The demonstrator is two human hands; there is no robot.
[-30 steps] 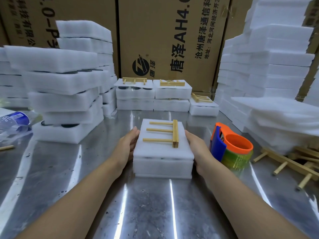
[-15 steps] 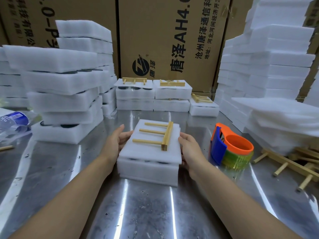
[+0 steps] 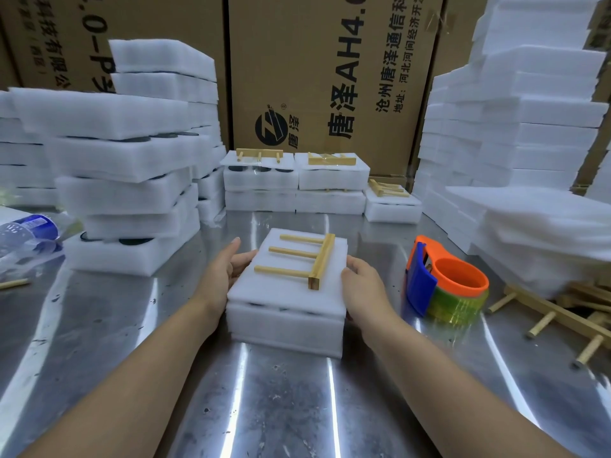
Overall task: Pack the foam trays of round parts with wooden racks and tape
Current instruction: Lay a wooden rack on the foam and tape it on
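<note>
**packer_q:** Big stuff first: shiny steel table (image 3: 281, 408), brown printed cardboard boxes (image 3: 314, 77) along the back, tall piles of white foam slabs (image 3: 132, 160) on either side. What's actually moved in the last second?

**benchrat:** Only the low white rectangular foam stack (image 3: 287, 312) mid-table. A second ago it sat square to the person. Now it's been swivelled so the near end has swung left, and it sits a bit further left. The pale three-pronged wooden rack (image 3: 317, 259) rode along on top without slipping (prongs pointing left, crossbar on the right), so it's loose but steady.

**packer_q:** Hands?

**benchrat:** Both are on it. The left hand (image 3: 221, 279) lies fairly flat against the left side, fingers straight. The right hand (image 3: 363, 285) has bent fingers hooked on the right edge of the top sheet. Can't see its thumb.

**packer_q:** So where's the job at?

**benchrat:** My guess is this bundle's assembled but not taped. There's no tape visible on it, and the orange-and-blue plastic tape dispenser (image 3: 446, 279) stands untouched just right of the right hand. The turn looks like lining it up for wrapping. One hand would have to let go to grab the dispenser, and the rack could skid then. Thin dark slivers of the round parts (image 3: 261, 305) peek out between the layers.
</note>
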